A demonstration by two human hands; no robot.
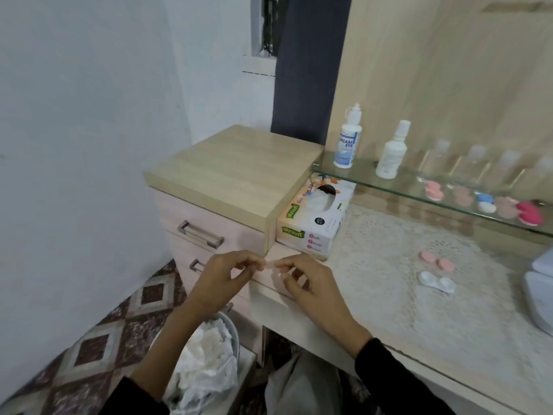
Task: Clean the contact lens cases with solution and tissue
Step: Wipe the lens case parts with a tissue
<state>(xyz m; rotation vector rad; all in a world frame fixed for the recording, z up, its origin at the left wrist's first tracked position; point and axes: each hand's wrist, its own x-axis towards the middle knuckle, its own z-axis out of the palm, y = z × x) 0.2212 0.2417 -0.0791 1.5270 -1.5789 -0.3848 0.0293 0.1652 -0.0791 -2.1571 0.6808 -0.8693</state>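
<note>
Head view. Left hand (pixel 221 274) and right hand (pixel 311 283) meet just in front of the tissue box (pixel 314 217), each pinching one end of a small pale piece (pixel 270 265); blur hides what it is. Right of the tissue box, on the bench (pixel 389 324): pink contact lens case (pixel 437 261), white contact lens case (pixel 437 283) beside it. Above the box, solution bottle (pixel 348 139) upright on glass shelf (pixel 389 190).
</note>
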